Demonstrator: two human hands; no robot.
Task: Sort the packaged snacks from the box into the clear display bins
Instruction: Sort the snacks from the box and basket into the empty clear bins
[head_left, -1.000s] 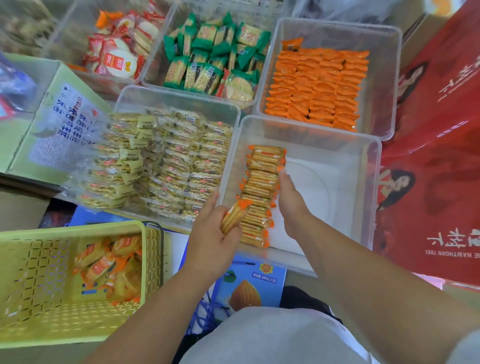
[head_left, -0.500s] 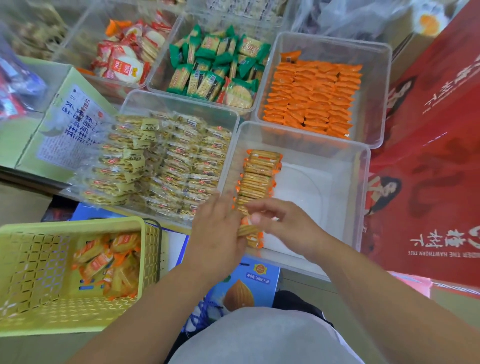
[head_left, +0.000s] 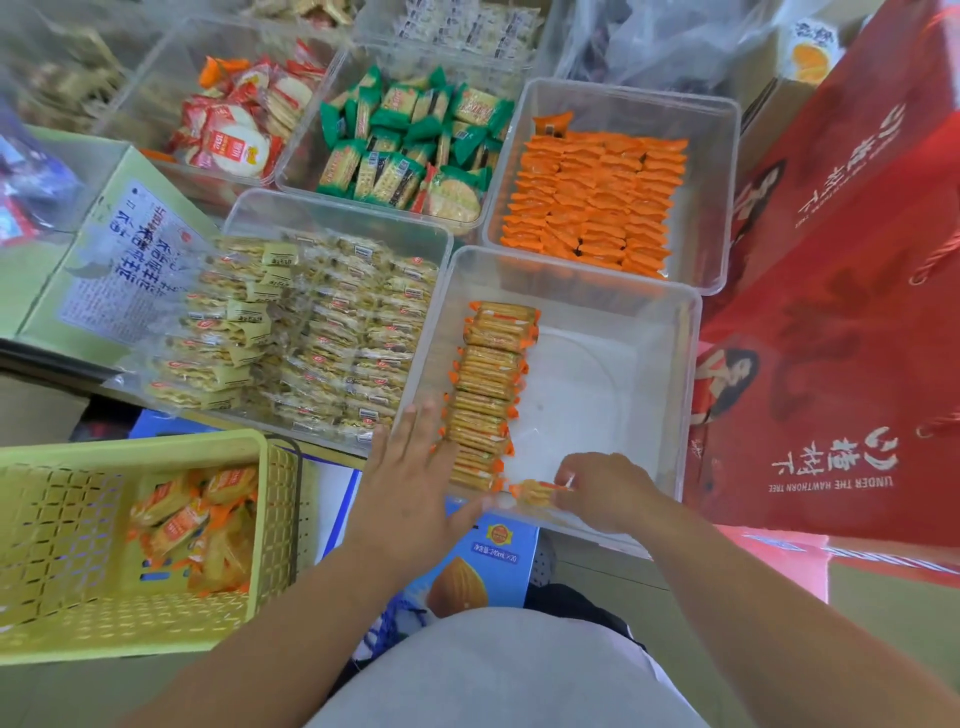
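— Orange-edged cracker packet (head_left: 532, 491): where does it sit?

— At the near end of the clear bin (head_left: 691, 364), low against the front wall and just past the last pack in the row of packets (head_left: 488, 384). It lies crosswise, with one end toward the row and the other toward the right hand (head_left: 605, 491).

— How is it held?

— The right hand's fingers (head_left: 569, 480) are curled, and their tips pinch the packet's right end. The rest of the packet sticks out to the left of them. It is blurred, so I cannot tell whether it touches the bin floor.

— And the left hand (head_left: 415, 478)?

— Flat, palm down, fingers straight and slightly spread, holding nothing. It lies over the bin's near left corner. The fingertips (head_left: 428, 415) run alongside the left edge of the row. The thumb points toward the pinched packet and comes close to its left end, but I cannot make out whether they touch.

— Where is the row itself?

— Along the left side of the bin, stacked from the far end toward the near wall.

— More of the same kind anywhere?

— Loose packets (head_left: 192, 525) are heaped in the yellow basket (head_left: 62, 519), left of the left forearm and well apart from the bin.
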